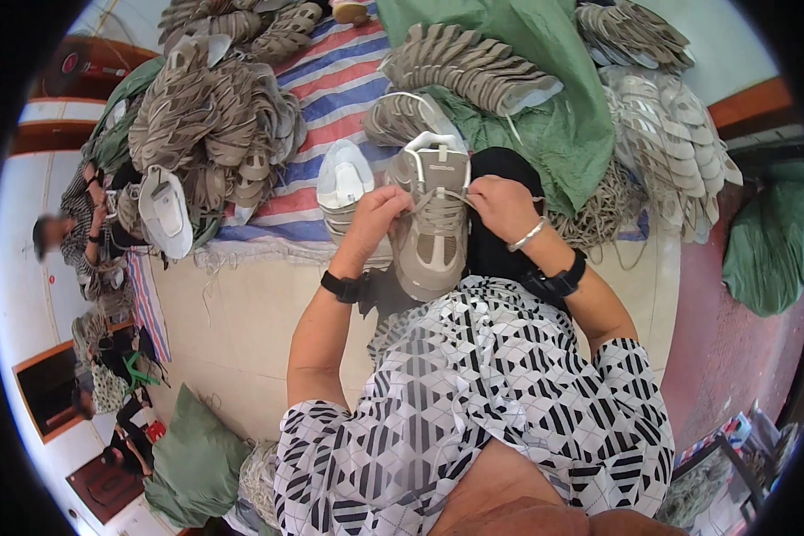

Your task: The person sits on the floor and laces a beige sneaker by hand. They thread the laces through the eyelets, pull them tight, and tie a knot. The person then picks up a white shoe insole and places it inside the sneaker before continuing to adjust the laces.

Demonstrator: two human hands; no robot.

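A taupe shoe upper (431, 232) with a mesh toe rests on my lap, its toe toward me and its white-edged collar away from me. A taupe shoelace (439, 195) crosses its tongue near the top eyelets. My left hand (377, 214) is closed in a pinch on the lace at the upper's left side. On the opposite side my right hand (506, 211), with a bangle at the wrist, pinches the lace too. Just left of the upper stands another shoe upper (345, 183) with a white inside showing.
A striped sheet (330, 107) lies ahead, bearing a heap of shoe uppers (210, 112) at left. Nested uppers (469, 71) lie on green sacking (563, 152); loose laces (590, 214) are at right. Green sacks (192, 464) stand on the floor. A person (94, 219) works at far left.
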